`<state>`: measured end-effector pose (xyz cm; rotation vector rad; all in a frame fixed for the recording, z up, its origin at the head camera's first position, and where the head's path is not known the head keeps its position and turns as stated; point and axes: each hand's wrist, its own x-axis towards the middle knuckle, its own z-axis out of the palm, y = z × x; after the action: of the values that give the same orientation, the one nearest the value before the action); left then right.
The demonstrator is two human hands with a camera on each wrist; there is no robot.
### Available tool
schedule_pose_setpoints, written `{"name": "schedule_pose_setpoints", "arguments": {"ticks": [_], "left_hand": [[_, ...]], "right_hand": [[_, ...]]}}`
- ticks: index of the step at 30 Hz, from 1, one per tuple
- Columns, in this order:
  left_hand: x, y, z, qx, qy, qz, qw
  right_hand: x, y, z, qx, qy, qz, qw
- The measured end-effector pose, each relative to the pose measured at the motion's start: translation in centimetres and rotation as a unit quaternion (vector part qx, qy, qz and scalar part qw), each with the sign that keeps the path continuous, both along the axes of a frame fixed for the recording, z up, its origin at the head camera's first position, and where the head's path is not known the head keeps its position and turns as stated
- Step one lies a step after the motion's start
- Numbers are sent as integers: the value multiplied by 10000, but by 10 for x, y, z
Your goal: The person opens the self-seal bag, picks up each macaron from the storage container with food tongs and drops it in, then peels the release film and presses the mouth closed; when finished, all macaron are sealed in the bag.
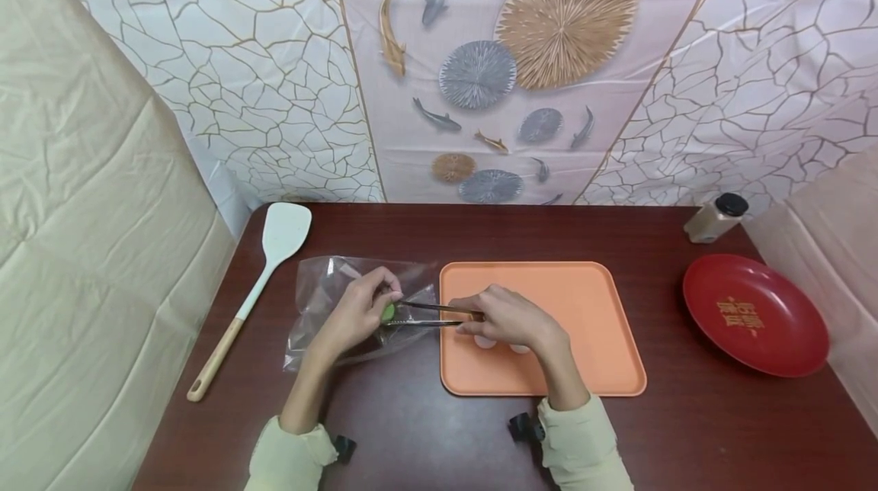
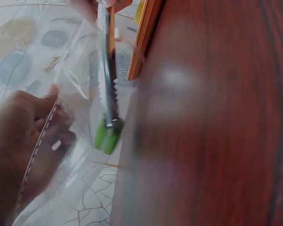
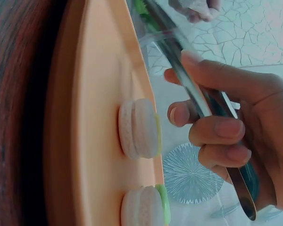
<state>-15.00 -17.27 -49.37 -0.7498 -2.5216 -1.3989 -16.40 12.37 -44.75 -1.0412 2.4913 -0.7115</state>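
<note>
My left hand point(image 1: 358, 314) pinches the edge of a clear plastic bag point(image 1: 315, 300) on the left of the table. In my right hand point(image 1: 514, 317) I grip metal tongs point(image 3: 179, 70), their serrated tips pointing left into the bag. A green macaron point(image 2: 107, 136) sits between those tips, inside the bag's clear film in the left wrist view. Below my right hand, on the orange tray point(image 1: 597, 361), stand pale macarons point(image 3: 140, 128), partly covered by the hand in the head view. Yellow and green edges show behind them in the right wrist view.
A white spatula point(image 1: 284, 232) with a wooden handle lies at the left edge of the dark table point(image 1: 411, 438). To the right are a red plate point(image 1: 782, 323) with gold lettering and a black-capped jar point(image 1: 713, 220). Patterned cloth point(image 1: 274, 56) hangs behind the table.
</note>
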Motion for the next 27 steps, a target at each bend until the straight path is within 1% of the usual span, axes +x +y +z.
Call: {"name": "schedule_pose_setpoints", "arguments": {"ticks": [1,2,4,7,8,10,11,13,15,19,22,25,27], "left_hand": [[-2,-2,-4,82,86,-90,9999],[-2,-2,-5,170,123,-166,9996],[-4,-4,-9,217,168,-223,9994],[-4,-5,-8,135,-41,-202,9997],[-2,-4,-4,70,-186,-143,9997],[-2,-4,-2,-32,-442,-121,9989],[0,-4,1,-60,-578,-111,9982],[1,-4,3,-40,-714,-145,9973],[2,-4,4,56,-772,-212,9968],[1,-4,2,324,-744,-361,9960],[-1,-4,-2,448,-716,-433,9955],[-2,-6,-6,546,-590,-489,9956],[-3,-7,-8,646,-514,-569,9950]], "right_hand": [[0,0,0,30,8,-6,10000],[0,0,0,46,17,-11,10000],[1,-1,0,60,-7,-19,10000],[0,-1,1,-56,-51,35,10000],[0,-1,1,-103,-114,42,9999],[-1,-1,2,-204,-149,108,9996],[-1,-1,1,-258,-150,163,9994],[-1,-2,1,-297,-221,196,9991],[-1,-4,0,-299,-221,210,9991],[0,-11,-3,-334,-352,226,9986],[1,-17,-4,-394,-403,317,9979],[1,-21,-6,-414,-320,404,9978],[-1,-23,-11,-471,-212,514,9973]]}}
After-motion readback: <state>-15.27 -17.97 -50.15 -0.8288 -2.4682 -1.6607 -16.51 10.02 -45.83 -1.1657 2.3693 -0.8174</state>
